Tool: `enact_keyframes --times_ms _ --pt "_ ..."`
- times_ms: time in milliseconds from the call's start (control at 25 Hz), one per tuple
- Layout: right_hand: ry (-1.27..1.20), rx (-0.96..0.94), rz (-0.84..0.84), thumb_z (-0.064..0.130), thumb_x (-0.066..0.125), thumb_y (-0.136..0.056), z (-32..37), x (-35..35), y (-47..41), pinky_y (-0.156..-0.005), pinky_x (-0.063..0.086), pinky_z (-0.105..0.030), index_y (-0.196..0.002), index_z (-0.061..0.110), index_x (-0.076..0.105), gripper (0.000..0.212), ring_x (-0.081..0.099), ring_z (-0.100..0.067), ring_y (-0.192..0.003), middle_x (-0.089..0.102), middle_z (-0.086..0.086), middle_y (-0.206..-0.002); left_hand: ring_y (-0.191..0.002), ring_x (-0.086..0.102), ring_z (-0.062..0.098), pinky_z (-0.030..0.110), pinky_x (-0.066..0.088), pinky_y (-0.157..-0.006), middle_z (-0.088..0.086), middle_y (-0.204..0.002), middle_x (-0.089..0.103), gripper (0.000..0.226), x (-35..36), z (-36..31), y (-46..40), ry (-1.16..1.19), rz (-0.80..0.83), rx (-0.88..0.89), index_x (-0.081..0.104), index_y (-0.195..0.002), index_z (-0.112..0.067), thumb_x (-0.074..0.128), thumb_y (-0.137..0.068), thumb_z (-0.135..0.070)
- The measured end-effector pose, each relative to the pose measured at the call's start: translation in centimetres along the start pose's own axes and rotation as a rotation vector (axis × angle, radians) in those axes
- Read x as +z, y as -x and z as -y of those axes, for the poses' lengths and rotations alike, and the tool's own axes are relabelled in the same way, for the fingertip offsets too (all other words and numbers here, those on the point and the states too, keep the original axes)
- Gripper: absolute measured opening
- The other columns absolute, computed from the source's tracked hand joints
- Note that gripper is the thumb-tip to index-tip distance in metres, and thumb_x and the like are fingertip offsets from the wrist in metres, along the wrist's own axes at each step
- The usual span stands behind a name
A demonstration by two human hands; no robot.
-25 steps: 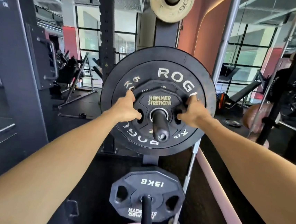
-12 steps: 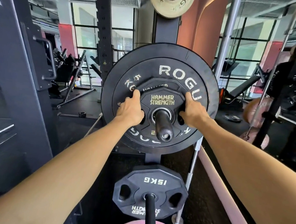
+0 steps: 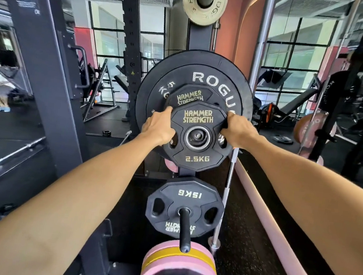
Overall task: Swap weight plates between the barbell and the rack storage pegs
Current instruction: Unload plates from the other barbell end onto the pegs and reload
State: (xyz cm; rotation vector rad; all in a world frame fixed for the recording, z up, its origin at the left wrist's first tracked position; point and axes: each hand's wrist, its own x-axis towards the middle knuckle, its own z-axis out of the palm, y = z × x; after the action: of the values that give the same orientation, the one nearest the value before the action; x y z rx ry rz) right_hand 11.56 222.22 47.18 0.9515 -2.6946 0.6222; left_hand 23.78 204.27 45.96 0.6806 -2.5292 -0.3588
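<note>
I note bright daylight from the rear windows (image 3: 127, 43), strong wide-angle bending at edges, motion-blurred left periphery.

2.5KG plate (image 3: 197, 136) before Rogue plate (image 3: 206, 77)

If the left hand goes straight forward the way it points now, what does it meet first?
Probably the second Hammer Strength plate just behind the 2.5KG plate that the left hand grips, then the big Rogue plate; depth is uncertain.

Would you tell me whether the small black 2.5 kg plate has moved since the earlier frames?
Yes: the small black 2.5 kg plate has slid outward along the steel storage peg toward the camera, now at its tip.
</note>
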Motion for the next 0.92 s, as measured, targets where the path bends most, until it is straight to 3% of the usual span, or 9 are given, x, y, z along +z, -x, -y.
enact_keyframes --times_ms 240,440,680,800,920 --pt "-0.003 -0.075 -0.002 0.015 0.053 -0.089 4.0 -1.6 3.0 -0.075 0.042 -0.039 -0.097 0.008 0.042 0.016 0.050 -0.033 -0.088 0.052 -0.014 -0.098 -0.084 0.059 0.036 0.041 0.049 -0.066 0.015 -0.098 0.060 0.054 -4.8 2.0 3.0 -0.009 -0.026 0.004 0.040 -0.131 -0.018 0.056 -0.081 -0.003" --pt "-0.027 -0.204 0.025 0.015 0.054 -0.088 11.8 -1.6 4.5 -0.078 0.046 -0.039 -0.100 0.006 0.044 0.018 0.057 -0.038 -0.095 0.058 -0.018 -0.107 -0.088 0.060 0.033 0.036 0.046 -0.066 0.012 -0.105 0.061 0.062 -11.1 7.7 5.5 -0.044 -0.073 -0.059 0.041 -0.137 -0.021 0.057 -0.080 -0.003" --pt "-0.065 -0.316 0.045 0.016 0.055 -0.087 25.2 1.6 7.1 -0.083 0.049 -0.042 -0.101 0.007 0.044 0.020 0.060 -0.041 -0.099 0.062 -0.023 -0.109 -0.081 0.063 0.035 0.043 0.056 -0.073 0.013 -0.103 0.063 0.065 -19.0 19.4 10.0 -0.077 -0.100 -0.118 0.039 -0.137 -0.024 0.057 -0.079 -0.004" --pt "-0.091 -0.313 0.054 0.016 0.055 -0.087 32.4 4.1 9.1 -0.072 0.046 -0.036 -0.098 0.008 0.043 0.018 0.062 -0.038 -0.086 0.060 -0.015 -0.099 -0.085 0.062 0.037 0.039 0.051 -0.068 0.013 -0.103 0.063 0.061 -22.9 26.1 12.4 -0.099 -0.114 -0.106 0.040 -0.135 -0.022 0.058 -0.080 -0.005" --pt "-0.110 -0.318 0.038 0.017 0.057 -0.085 40.7 6.6 11.6 -0.071 0.045 -0.032 -0.104 0.006 0.049 0.023 0.065 -0.038 -0.085 0.063 -0.018 -0.103 -0.088 0.061 0.038 0.038 0.047 -0.067 0.013 -0.107 0.062 0.060 -27.5 33.5 15.2 -0.100 -0.115 -0.103 0.041 -0.135 -0.020 0.059 -0.080 -0.006"
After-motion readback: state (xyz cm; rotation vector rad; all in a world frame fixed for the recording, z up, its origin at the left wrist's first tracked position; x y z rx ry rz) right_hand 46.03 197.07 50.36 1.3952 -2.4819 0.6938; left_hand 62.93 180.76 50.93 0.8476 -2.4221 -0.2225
